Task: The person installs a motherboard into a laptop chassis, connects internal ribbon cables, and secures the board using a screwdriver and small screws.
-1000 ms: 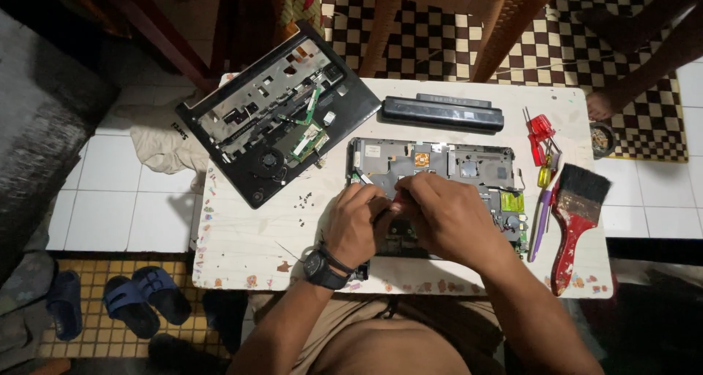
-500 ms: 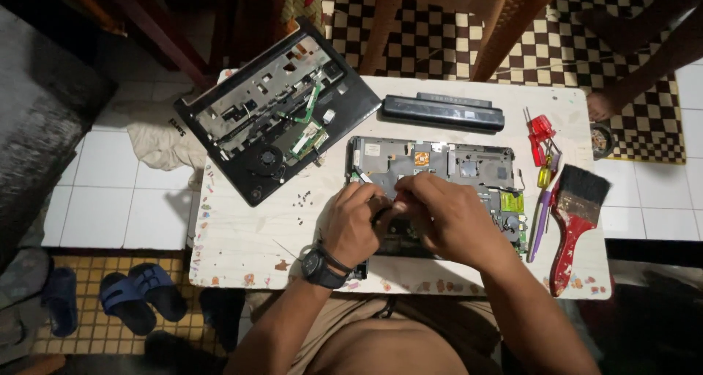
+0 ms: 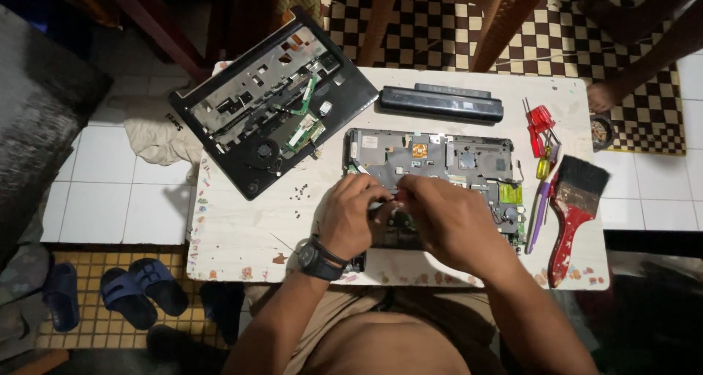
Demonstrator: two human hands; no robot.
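Two hands crowd one spot on the circuit board (image 3: 439, 162): our left hand (image 3: 351, 217) and right hand (image 3: 450, 225) meet fingertip to fingertip over its near edge, at the front of the table (image 3: 242, 236). Both look pinched around something small and pale between them, but we cannot tell what it is, nor whether either hand truly grips it; the fingers hide it. Risks as we judge them: a small part slipping from that pinch could drop into the board or roll off the near table edge onto the tiled floor (image 3: 110, 206). The loose screws (image 3: 299, 193) lie scattered just left of the left hand, so a sweep of that wrist could scatter them. The wristwatch (image 3: 316, 258) sits close to the board's corner and could scrape it. Light is poor here, which makes misplacing parts likelier. The screwdrivers (image 3: 540, 137) and paintbrush (image 3: 573, 214) lie to the right, the battery (image 3: 441, 102) behind, the laptop case (image 3: 271, 111) at far left, overhanging the table's edge.
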